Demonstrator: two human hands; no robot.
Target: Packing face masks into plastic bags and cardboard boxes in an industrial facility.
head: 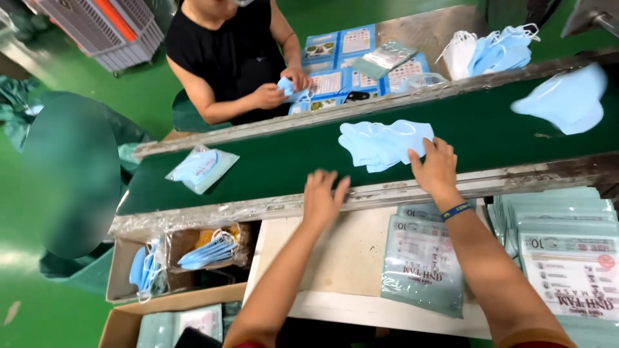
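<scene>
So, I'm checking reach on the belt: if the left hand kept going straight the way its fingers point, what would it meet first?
Probably the stack of light blue face masks on the green conveyor belt; the left hand points up and slightly right toward it.

You get bright, even overhead light with soft, faint shadows. The clear plastic mask packets [422,264] throw a mild glare. The pale blue mask on the belt's far right [567,100] looks motion-blurred, probably moving. Edges bow slightly.

Stack of masks [385,145] on conveyor belt [290,161], right hand [436,169] touching its near edge; left hand [324,196] at the belt's near rail. Bagged mask pack [202,167] farther left on belt. Empty pouches [422,264] on table [342,258] before the belt.
</scene>
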